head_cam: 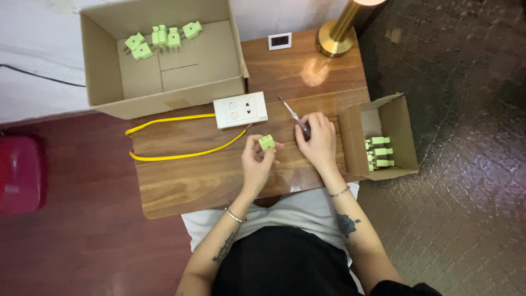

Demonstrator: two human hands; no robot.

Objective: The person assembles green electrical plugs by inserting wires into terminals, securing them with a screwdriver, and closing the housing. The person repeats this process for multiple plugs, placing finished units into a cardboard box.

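Observation:
My left hand (256,161) holds a small light-green plug (267,142) above the wooden table (186,181). My right hand (318,140) rests on the table and grips the dark handle of a thin screwdriver (290,114), whose tip points away toward the back left. A white wall socket plate (240,109) with a yellow cable (175,155) lies just beyond my left hand.
A large open cardboard box (104,77) at the back left holds several green plugs (159,38). A small cardboard box (394,118) at the right table edge holds three more. A brass lamp base (335,41) and a small white display (280,40) stand at the back.

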